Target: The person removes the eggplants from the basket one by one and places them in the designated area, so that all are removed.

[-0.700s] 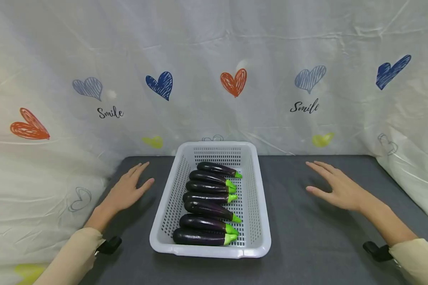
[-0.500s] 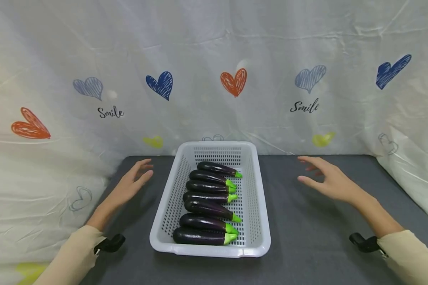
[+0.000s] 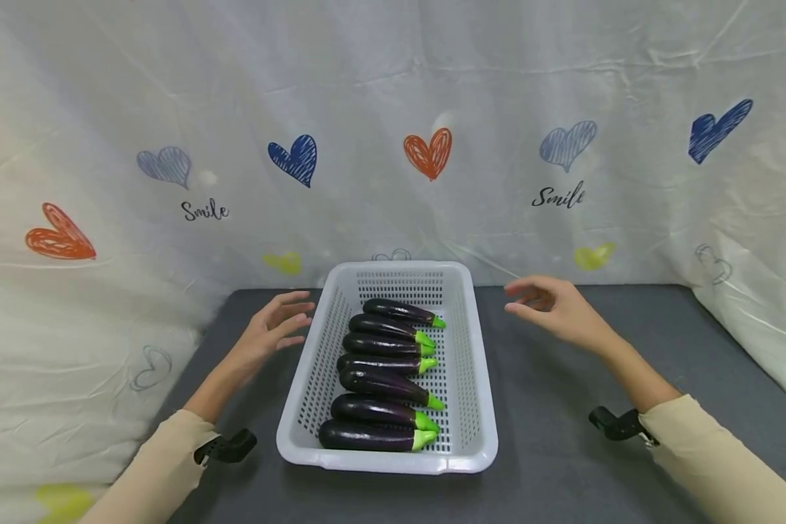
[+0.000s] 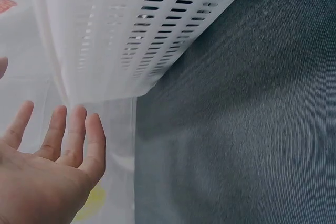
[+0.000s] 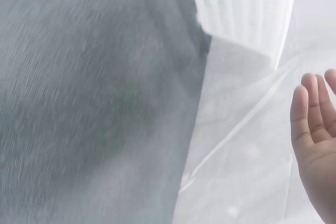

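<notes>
A white perforated plastic basket [image 3: 483,407] stands on the dark table, with several glossy purple eggplants [image 3: 376,383] lying in a column inside, their green stem ends to the right. Just off the basket's left rim is my left hand [image 3: 268,331], fingers spread and gently bent, holding nothing. In the left wrist view its palm and fingers [image 4: 76,135] show below the basket's side wall [image 4: 152,30]. My right hand [image 3: 557,309] hovers to the right of the basket, farther from the rim, fingers loosely bent around air. The right wrist view shows its fingers [image 5: 301,116] relaxed and apart from the basket.
A dark grey cloth [image 3: 537,451] covers the table on both sides of the basket. Behind it hangs a pale plastic curtain [image 3: 367,87] printed with hearts and "Smile", which also falls along the left and right sides. Each wrist wears a black strap [image 3: 618,423].
Both hands have moved inward toward the basket, the right one by a longer way. Their fingers have bent a little more. The basket and eggplants have stayed in place.
</notes>
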Demonstrator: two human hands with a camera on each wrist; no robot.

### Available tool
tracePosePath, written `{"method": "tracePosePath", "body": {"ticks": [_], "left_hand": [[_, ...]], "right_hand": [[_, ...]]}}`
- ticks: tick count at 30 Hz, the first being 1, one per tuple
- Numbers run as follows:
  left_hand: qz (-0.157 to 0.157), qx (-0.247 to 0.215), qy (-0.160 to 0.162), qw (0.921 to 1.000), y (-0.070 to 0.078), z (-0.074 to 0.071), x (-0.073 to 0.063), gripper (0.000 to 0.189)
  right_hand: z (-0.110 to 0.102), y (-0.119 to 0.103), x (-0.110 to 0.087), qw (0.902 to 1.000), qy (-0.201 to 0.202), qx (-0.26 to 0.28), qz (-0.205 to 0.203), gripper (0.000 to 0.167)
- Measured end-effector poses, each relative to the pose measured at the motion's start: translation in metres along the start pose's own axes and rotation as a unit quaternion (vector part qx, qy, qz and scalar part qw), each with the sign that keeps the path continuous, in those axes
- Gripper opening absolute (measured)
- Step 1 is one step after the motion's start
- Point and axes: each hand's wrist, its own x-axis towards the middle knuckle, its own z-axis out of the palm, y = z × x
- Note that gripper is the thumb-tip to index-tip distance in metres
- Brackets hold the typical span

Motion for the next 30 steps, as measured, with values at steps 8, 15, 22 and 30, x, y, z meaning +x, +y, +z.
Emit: {"method": "tracePosePath", "body": {"ticks": [8, 15, 22, 30], "left_hand": [[0.008, 0.024, -0.020, 0.9995, -0.008, 0.006, 0.003, 0.054], [0.005, 0.020, -0.035, 0.9992, -0.017, 0.009, 0.009, 0.055], [0.001, 0.024, -0.038, 0.9990, -0.022, 0.010, 0.009, 0.057], [-0.007, 0.026, -0.040, 0.9988, -0.020, 0.009, 0.011, 0.056]], "right_hand": [[0.020, -0.013, 0.017, 0.9990, -0.015, 0.042, -0.007, 0.032], [0.025, -0.027, 0.035, 0.9989, -0.022, 0.040, -0.007, 0.034], [0.028, -0.042, 0.056, 0.9989, -0.019, 0.043, -0.007, 0.034], [0.037, -0.059, 0.082, 0.9989, -0.024, 0.035, -0.018, 0.034]]}}
